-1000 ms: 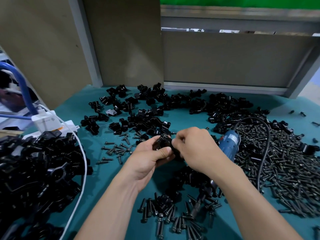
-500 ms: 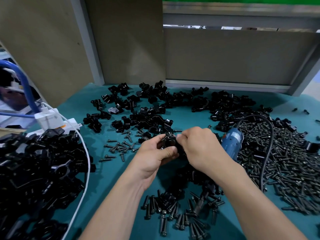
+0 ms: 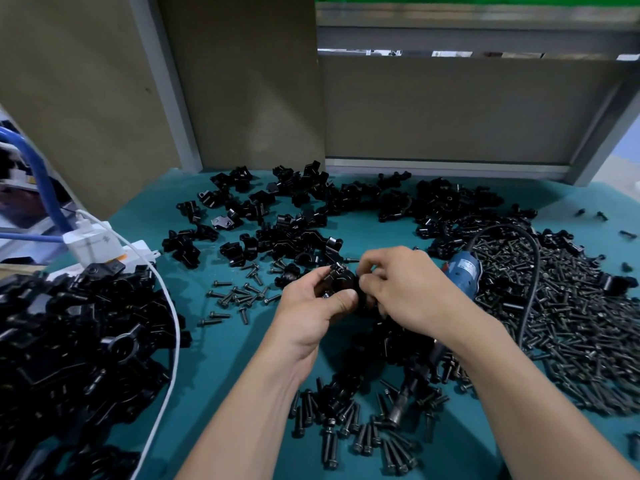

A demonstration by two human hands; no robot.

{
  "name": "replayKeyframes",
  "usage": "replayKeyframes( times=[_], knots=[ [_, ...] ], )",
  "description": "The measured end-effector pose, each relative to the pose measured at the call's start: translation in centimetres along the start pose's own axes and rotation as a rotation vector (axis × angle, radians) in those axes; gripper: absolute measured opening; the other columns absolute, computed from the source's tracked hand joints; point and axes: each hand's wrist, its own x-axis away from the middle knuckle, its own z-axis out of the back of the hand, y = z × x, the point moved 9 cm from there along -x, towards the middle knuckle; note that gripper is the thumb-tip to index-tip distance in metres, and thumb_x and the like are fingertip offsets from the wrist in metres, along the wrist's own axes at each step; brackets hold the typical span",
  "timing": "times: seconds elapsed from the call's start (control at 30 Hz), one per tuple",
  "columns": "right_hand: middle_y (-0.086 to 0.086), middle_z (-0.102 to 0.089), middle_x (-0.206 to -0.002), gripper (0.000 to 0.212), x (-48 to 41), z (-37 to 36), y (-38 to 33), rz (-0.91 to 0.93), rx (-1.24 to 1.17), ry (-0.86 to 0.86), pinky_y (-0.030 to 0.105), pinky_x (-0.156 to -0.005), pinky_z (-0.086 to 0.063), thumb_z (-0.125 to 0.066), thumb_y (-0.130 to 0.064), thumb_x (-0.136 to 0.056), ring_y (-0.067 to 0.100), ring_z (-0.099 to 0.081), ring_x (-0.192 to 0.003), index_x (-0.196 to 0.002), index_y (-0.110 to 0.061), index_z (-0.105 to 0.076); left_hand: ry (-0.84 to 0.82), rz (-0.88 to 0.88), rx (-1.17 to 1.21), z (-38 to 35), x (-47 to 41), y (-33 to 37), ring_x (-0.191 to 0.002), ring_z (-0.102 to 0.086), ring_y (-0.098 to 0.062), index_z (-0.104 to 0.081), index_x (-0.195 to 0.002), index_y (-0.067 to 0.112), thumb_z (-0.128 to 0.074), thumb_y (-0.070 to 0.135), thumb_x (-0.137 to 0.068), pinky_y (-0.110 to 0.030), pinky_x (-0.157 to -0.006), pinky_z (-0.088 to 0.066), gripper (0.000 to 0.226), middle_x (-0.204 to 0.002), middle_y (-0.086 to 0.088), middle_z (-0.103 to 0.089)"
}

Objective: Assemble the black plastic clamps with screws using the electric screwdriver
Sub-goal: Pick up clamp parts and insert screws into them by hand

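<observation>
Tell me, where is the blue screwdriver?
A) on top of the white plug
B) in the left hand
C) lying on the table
C: the screwdriver lies on the table beside the screws, while the left hand and right hand hold a clamp.

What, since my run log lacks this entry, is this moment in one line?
left hand: grips clamp | right hand: pinches same clamp | screwdriver: lying on table, not in hand | screws: loose heaps on table
</observation>
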Motion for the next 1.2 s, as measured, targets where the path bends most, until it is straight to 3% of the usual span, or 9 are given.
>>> replayKeyframes(
  times=[0.1, 0.17, 0.27, 0.47, 0.57, 0.67, 0.97, 1.07, 1.2],
  knots=[
    [0.004, -0.062, -0.062, 0.038, -0.1, -0.5, 0.0, -0.009, 0.055, -0.001, 0.039, -0.056, -0.048, -0.053, -0.026, -0.103, 0.028, -0.058, -0.061, -0.065, -0.019, -0.053, -0.017, 0.0, -0.002, 0.0, -0.2, -0.2, -0.074, -0.072, -0.011, -0.081, -0.071, 0.044, -0.066, -0.015, -0.09, -0.022, -0.071, -0.059, 0.063, -0.085, -0.002, -0.079],
    [0.006, -0.054, -0.06, 0.046, -0.2, -0.8, 0.1, -0.023, 0.087, 0.01, 0.037, -0.054, -0.038, -0.05, -0.032, -0.106, 0.03, -0.05, -0.062, -0.063, -0.013, -0.047, -0.022, 0.001, -0.007, 0.2, -0.2, -0.2, -0.082, -0.073, -0.014, -0.084, -0.082, 0.03, -0.067, -0.015, -0.09, -0.024, -0.079, -0.061, 0.048, -0.092, -0.005, -0.08],
    [0.004, -0.066, -0.065, 0.034, -0.3, -0.5, 0.3, -0.007, -0.008, 0.009, 0.035, -0.058, -0.047, -0.055, -0.037, -0.104, 0.021, -0.058, -0.059, -0.074, -0.022, -0.059, -0.016, 0.007, 0.003, 0.4, -0.2, -0.1, -0.085, -0.074, -0.016, -0.074, -0.105, 0.015, -0.068, -0.013, -0.09, -0.025, -0.08, -0.061, 0.032, -0.097, -0.008, -0.08],
    [0.003, -0.05, -0.055, 0.047, -0.4, -0.4, 0.7, -0.022, 0.073, 0.057, 0.029, -0.046, -0.03, -0.054, -0.037, -0.104, 0.023, -0.045, -0.053, -0.063, -0.014, -0.049, -0.007, 0.004, 0.0, 0.3, -0.4, -0.6, -0.078, -0.073, -0.013, -0.082, -0.073, 0.038, -0.067, -0.015, -0.089, -0.023, -0.078, -0.061, 0.057, -0.087, -0.003, -0.08],
    [0.003, -0.062, -0.054, 0.039, -0.4, -0.4, 0.5, -0.007, -0.023, 0.021, 0.032, -0.053, -0.045, -0.055, -0.035, -0.103, 0.021, -0.055, -0.053, -0.067, -0.02, -0.058, 0.022, 0.012, -0.027, 0.8, -0.4, -0.5, -0.086, -0.072, -0.02, -0.077, -0.107, 0.017, -0.068, -0.014, -0.089, -0.03, -0.083, -0.06, 0.036, -0.095, -0.009, -0.079],
    [-0.001, -0.052, -0.054, 0.037, -0.3, -1.1, 0.8, -0.029, 0.04, -0.023, 0.033, -0.052, -0.038, -0.054, -0.022, -0.102, 0.024, -0.048, -0.058, -0.066, -0.016, -0.053, 0.016, 0.01, -0.075, 0.9, -0.6, -0.9, -0.089, -0.074, -0.021, -0.068, -0.124, 0.007, -0.071, -0.014, -0.087, -0.03, -0.08, -0.057, 0.043, -0.102, -0.013, -0.079],
    [0.0, -0.049, -0.055, 0.047, -0.3, -1.2, 0.8, -0.024, 0.052, 0.025, 0.033, -0.049, -0.031, -0.052, -0.03, -0.104, 0.023, -0.045, -0.056, -0.059, -0.017, -0.046, 0.015, 0.01, -0.055, 0.5, -0.1, -0.3, -0.087, -0.075, -0.017, -0.083, -0.079, 0.038, -0.071, -0.013, -0.088, -0.026, -0.08, -0.061, 0.053, -0.094, -0.002, -0.081],
    [-0.003, -0.05, -0.053, 0.047, -0.2, -0.4, 1.0, -0.029, 0.004, 0.084, 0.03, -0.049, -0.032, -0.053, -0.04, -0.103, 0.017, -0.047, -0.052, -0.061, -0.019, -0.052, 0.032, 0.004, -0.041, 0.7, -0.2, -0.1, -0.092, -0.074, -0.022, -0.079, -0.094, 0.023, -0.072, -0.013, -0.087, -0.031, -0.087, -0.06, 0.037, -0.1, -0.008, -0.08],
    [-0.003, -0.056, -0.055, 0.028, -0.2, -0.7, 0.9, -0.017, -0.02, 0.032, 0.025, -0.046, -0.035, -0.058, -0.029, -0.102, 0.019, -0.047, -0.052, -0.075, -0.021, -0.06, 0.043, 0.017, -0.023, 0.8, -0.2, -0.4, -0.088, -0.074, -0.02, -0.071, -0.095, 0.027, -0.072, -0.013, -0.087, -0.03, -0.083, -0.059, 0.041, -0.096, -0.006, -0.081]
  ],
)
